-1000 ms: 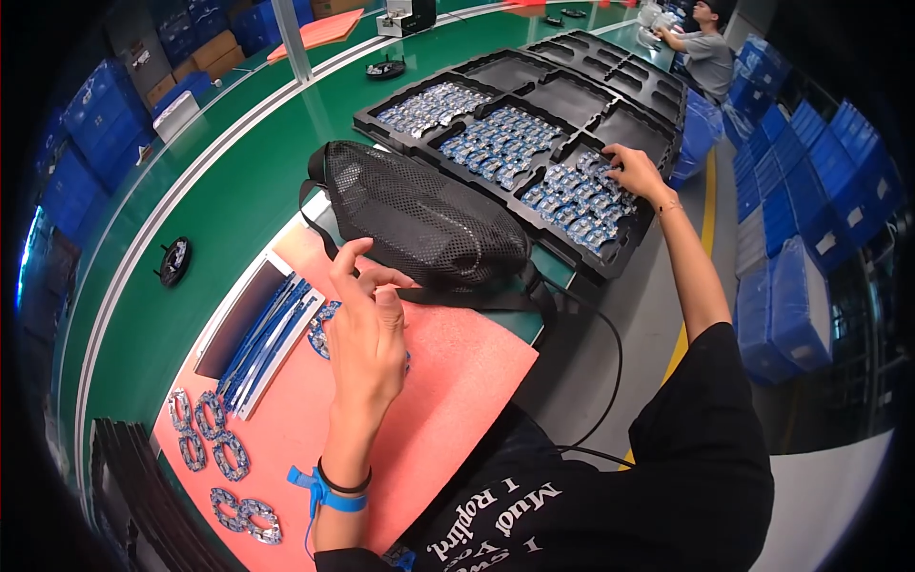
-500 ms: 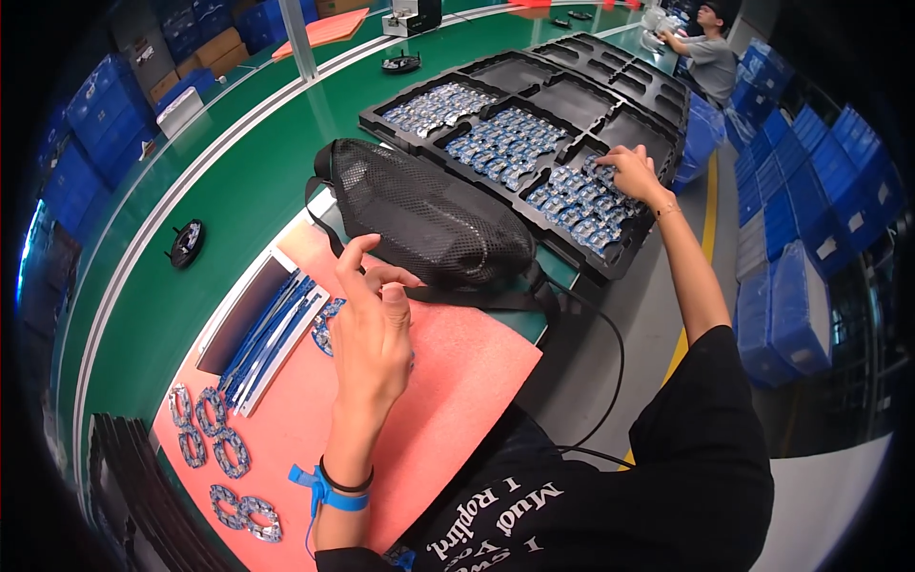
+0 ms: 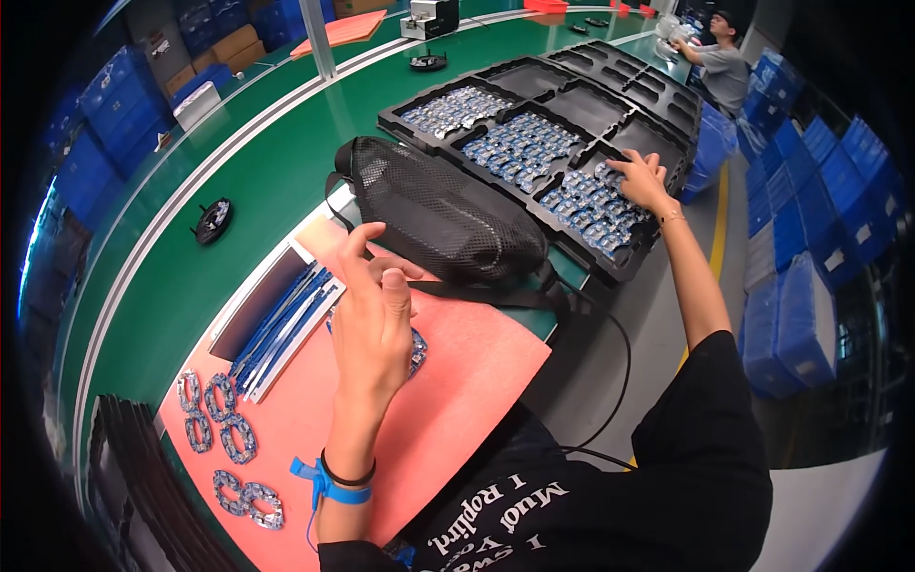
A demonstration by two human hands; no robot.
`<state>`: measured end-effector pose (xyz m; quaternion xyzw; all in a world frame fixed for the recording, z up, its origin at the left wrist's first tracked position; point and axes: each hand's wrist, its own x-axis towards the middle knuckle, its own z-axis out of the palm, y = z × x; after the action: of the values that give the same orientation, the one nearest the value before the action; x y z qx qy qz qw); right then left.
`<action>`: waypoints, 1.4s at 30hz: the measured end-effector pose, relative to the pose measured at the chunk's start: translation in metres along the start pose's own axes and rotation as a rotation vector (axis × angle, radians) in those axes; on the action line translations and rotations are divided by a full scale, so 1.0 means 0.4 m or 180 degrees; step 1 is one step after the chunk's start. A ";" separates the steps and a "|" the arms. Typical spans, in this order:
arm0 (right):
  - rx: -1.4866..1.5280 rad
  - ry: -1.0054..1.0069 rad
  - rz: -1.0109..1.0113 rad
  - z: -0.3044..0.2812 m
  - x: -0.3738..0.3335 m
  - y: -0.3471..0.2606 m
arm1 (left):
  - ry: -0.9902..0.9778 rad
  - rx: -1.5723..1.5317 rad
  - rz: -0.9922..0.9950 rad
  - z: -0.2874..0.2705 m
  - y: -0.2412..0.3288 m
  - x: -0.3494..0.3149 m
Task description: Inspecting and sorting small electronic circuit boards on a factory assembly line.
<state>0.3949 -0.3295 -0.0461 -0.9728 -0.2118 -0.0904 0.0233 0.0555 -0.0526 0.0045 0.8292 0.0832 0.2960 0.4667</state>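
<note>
My left hand [image 3: 375, 329] is raised over the pink foam mat [image 3: 477, 357], index finger and thumb apart. A blue ring-shaped circuit board [image 3: 417, 353] shows partly behind it; whether it lies on the mat or touches the hand cannot be seen. A blue wrist strap [image 3: 334, 488] circles that wrist. My right hand [image 3: 645, 181] reaches to the black tray [image 3: 596, 257], fingers spread, tips at the upper edge of a compartment of blue circuit boards [image 3: 586, 210]. Contact with a board is unclear. More ring-shaped boards [image 3: 238, 439] lie at the mat's left, some in joined pairs.
A black mesh bag [image 3: 443, 214] with a strap lies between mat and tray. Blue-and-white strips [image 3: 286, 329] sit in a white holder. Black ring-shaped parts [image 3: 213, 221] rest on the green table [image 3: 276, 172]. A person [image 3: 720, 67] works at the far right, near stacked blue boxes [image 3: 791, 315].
The whole view has shifted slightly, with the table and tray appearing further right. More of the board shows to the right of my left hand. Both hands keep nearly the same pose.
</note>
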 end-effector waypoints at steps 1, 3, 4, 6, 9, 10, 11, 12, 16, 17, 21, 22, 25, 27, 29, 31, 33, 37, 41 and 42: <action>-0.0045 0.0035 0.0060 -0.004 -0.002 -0.004 | 0.0050 -0.0060 -0.0052 -0.004 0.002 -0.001; -0.0402 0.0116 0.0096 -0.019 -0.014 -0.009 | 0.0176 -0.0158 -0.0025 -0.022 0.004 0.005; -0.0426 0.0173 0.0098 -0.021 -0.016 0.001 | 0.0246 -0.0165 0.0031 -0.030 0.012 0.007; -0.0297 0.0214 0.0094 -0.022 -0.017 0.006 | 0.0338 -0.0237 -0.0024 -0.046 0.009 0.013; -0.0097 0.0280 0.0014 -0.011 -0.011 -0.004 | 0.0367 -0.0127 -0.0062 -0.063 0.025 0.012; 0.0007 0.0273 -0.0013 -0.005 -0.002 -0.008 | 0.0393 -0.0128 -0.0060 -0.067 0.028 0.011; 0.0038 0.0185 -0.0045 -0.004 0.006 -0.015 | 0.0410 -0.0122 -0.0056 -0.070 0.030 0.009; 0.0047 0.0197 -0.0147 -0.003 0.012 -0.018 | 0.0397 -0.0113 -0.0042 -0.075 0.032 0.005; -0.0136 -0.0250 -0.0165 -0.016 0.023 -0.035 | 0.0316 0.0158 -0.0051 -0.105 0.030 -0.024; -0.0028 -0.0262 -0.0118 -0.017 0.025 -0.028 | 0.0363 0.0178 -0.0129 -0.114 0.021 -0.034; -0.0014 -0.0071 -0.0063 -0.026 0.022 0.022 | 0.0376 0.0378 -0.0312 -0.162 -0.005 -0.073; 0.0015 -0.0025 -0.0103 -0.027 0.022 0.037 | 0.0363 0.0401 -0.0349 -0.169 -0.012 -0.083; -0.0090 -0.0176 -0.0039 -0.051 0.007 0.038 | 0.0333 0.0541 -0.0446 -0.181 -0.019 -0.105; -0.0061 -0.0250 -0.0006 -0.053 -0.012 0.037 | 0.0283 0.0583 -0.0411 -0.189 -0.029 -0.111; -0.0126 -0.0389 0.0061 -0.035 -0.017 0.045 | 0.0262 0.0573 -0.0448 -0.183 -0.026 -0.110; -0.0041 -0.0364 0.0036 -0.018 -0.021 0.048 | 0.0268 0.0584 -0.0513 -0.185 -0.028 -0.114; 0.0072 -0.0387 0.0045 -0.009 -0.021 0.040 | 0.0239 0.0674 -0.0572 -0.192 -0.039 -0.119; -0.0021 -0.0444 0.0200 -0.030 -0.028 0.031 | 0.0176 0.0797 -0.0539 -0.199 -0.058 -0.128; -0.0194 0.0173 -0.0021 -0.047 -0.036 0.028 | -0.0379 0.1514 0.0281 -0.186 -0.115 -0.148; -0.0042 0.0317 -0.0144 -0.063 -0.037 0.009 | -0.0524 0.1646 0.0218 -0.179 -0.109 -0.152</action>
<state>0.3789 -0.3410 -0.0242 -0.9622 -0.2317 -0.1406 0.0253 -0.0286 -0.0017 -0.0287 0.9445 0.0897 0.2121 0.2344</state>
